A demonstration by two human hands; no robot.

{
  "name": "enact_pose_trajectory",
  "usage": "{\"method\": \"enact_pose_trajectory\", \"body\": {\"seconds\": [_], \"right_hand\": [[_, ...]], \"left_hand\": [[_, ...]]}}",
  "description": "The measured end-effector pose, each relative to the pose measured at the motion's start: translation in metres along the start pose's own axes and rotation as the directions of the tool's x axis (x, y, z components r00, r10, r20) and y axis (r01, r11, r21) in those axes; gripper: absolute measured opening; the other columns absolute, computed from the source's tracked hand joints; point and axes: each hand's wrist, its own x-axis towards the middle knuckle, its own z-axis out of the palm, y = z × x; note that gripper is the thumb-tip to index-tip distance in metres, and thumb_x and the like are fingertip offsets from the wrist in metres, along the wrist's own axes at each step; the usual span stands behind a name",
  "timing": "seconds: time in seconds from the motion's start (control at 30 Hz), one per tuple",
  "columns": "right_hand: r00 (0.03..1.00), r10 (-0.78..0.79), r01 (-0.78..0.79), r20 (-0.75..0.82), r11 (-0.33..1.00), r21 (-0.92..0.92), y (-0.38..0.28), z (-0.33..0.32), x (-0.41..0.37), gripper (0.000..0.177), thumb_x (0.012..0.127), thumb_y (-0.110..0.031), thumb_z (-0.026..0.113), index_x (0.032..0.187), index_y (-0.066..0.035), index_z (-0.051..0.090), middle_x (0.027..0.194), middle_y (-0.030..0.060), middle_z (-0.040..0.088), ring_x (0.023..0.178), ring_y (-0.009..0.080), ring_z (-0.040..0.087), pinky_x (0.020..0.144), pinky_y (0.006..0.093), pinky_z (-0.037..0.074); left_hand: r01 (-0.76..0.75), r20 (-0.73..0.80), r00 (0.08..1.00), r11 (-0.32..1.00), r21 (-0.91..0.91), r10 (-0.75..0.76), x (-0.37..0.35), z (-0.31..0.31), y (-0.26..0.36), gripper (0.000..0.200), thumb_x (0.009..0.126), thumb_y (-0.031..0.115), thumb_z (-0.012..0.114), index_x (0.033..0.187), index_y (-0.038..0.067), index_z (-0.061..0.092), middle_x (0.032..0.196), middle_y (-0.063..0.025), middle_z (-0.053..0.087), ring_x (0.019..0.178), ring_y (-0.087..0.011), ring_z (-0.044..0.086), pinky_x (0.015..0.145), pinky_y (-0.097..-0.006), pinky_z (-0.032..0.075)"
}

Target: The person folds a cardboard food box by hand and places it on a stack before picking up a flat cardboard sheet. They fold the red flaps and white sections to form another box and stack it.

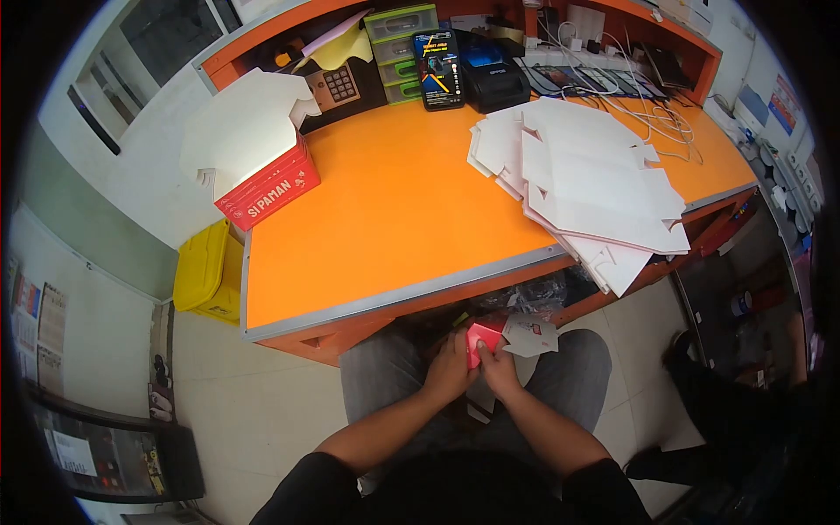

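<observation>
1. The person sits at the orange desk [394, 201]. Both hands are low over the lap, just below the desk's front edge.
2. The carton [482, 336] is small and part-folded, with a red body and white flaps [530, 337]. It is held between the two hands, above the knees and clear of the desk.
3. Its long axis runs roughly left to right, about parallel to the desk edge. The red end lies toward the person's left, and the flaps point right, fanned open.
4. The left hand [451, 367] has its fingers closed on the red end, gripping from the left side.
5. The right hand [500, 369] is curled onto the carton's lower edge and touches the left hand. It looks like a narrow pinch, but the carton is too small in view to fix the finger placement.
6. On the right of the desk lies a loose stack of flat white blanks [595, 175]. Its lowest sheets overhang the front edge.
7. At the desk's left rear stands a red box [271, 191] with white folded card on top.
8. Along the back row are a keypad [337, 83], green drawers [401, 44], a phone [437, 70], a black printer [494, 77] and white cables [652, 114].
9. A yellow bin [206, 271] stands on the floor, touching the desk's left side.
</observation>
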Motion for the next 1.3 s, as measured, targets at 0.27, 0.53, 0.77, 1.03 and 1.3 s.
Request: {"method": "enact_pose_trajectory", "body": {"seconds": [0.27, 0.53, 0.77, 1.03, 1.3], "right_hand": [[0.995, -0.092, 0.089, -0.039, 0.993, -0.080, 0.003, 0.006, 0.001, 0.029, 0.107, -0.021, 0.052, 0.127, 0.000, 0.053, 0.109, 0.0136, 0.067, 0.102, 0.0236, 0.066, 0.093, 0.0377, 0.051], [0.965, -0.254, 0.231, -0.061, 0.940, -0.251, -0.007, -0.002, 0.004, 0.031, 0.108, -0.019, 0.051, 0.133, -0.001, 0.051, 0.114, 0.0134, 0.068, 0.105, 0.0224, 0.066, 0.094, 0.0361, 0.050], [0.969, -0.246, 0.234, -0.011, 0.933, -0.272, 0.035, -0.008, 0.018, 0.033, 0.110, -0.024, 0.049, 0.135, -0.002, 0.051, 0.119, 0.0108, 0.066, 0.107, 0.0196, 0.064, 0.096, 0.0342, 0.050], [0.998, -0.063, 0.065, 0.014, 0.980, -0.190, 0.023, -0.016, 0.020, 0.031, 0.107, -0.017, 0.054, 0.135, -0.003, 0.053, 0.120, 0.0086, 0.066, 0.107, 0.0155, 0.063, 0.096, 0.0320, 0.051], [0.935, 0.120, -0.167, 0.335, 0.979, 0.116, -0.038, -0.041, 0.012, 0.027, 0.106, -0.018, 0.057, 0.130, -0.004, 0.058, 0.114, 0.0027, 0.067, 0.107, 0.0134, 0.063, 0.096, 0.0327, 0.051]], "left_hand": [[0.059, 0.060, 0.996, 0.998, 0.017, -0.060, -0.001, -0.001, 0.003, 0.088, 0.077, 0.015, 0.081, 0.146, -0.005, 0.030, 0.131, -0.0297, 0.053, 0.116, -0.0491, 0.061, 0.092, -0.0513, 0.056], [-0.013, 0.091, 0.996, 0.993, -0.115, 0.023, -0.002, 0.001, 0.002, 0.096, 0.079, 0.020, 0.080, 0.151, -0.003, 0.023, 0.139, -0.0334, 0.050, 0.119, -0.0522, 0.059, 0.094, -0.0518, 0.055], [0.083, 0.192, 0.980, 0.989, -0.122, -0.058, -0.002, 0.005, -0.008, 0.099, 0.080, 0.021, 0.080, 0.154, -0.003, 0.018, 0.137, -0.0363, 0.052, 0.124, -0.0519, 0.056, 0.098, -0.0523, 0.053], [0.080, 0.199, 0.979, 0.967, -0.243, -0.030, 0.000, 0.003, -0.005, 0.116, 0.072, 0.024, 0.088, 0.157, -0.002, 0.014, 0.148, -0.0324, 0.045, 0.135, -0.0496, 0.048, 0.111, -0.0497, 0.045], [-0.184, 0.206, 0.946, 0.939, -0.292, 0.249, 0.010, -0.018, 0.000, 0.139, 0.061, 0.033, 0.097, 0.163, 0.005, 0.007, 0.166, -0.0244, 0.012, 0.153, -0.0443, 0.023, 0.126, -0.0484, 0.027]]}}
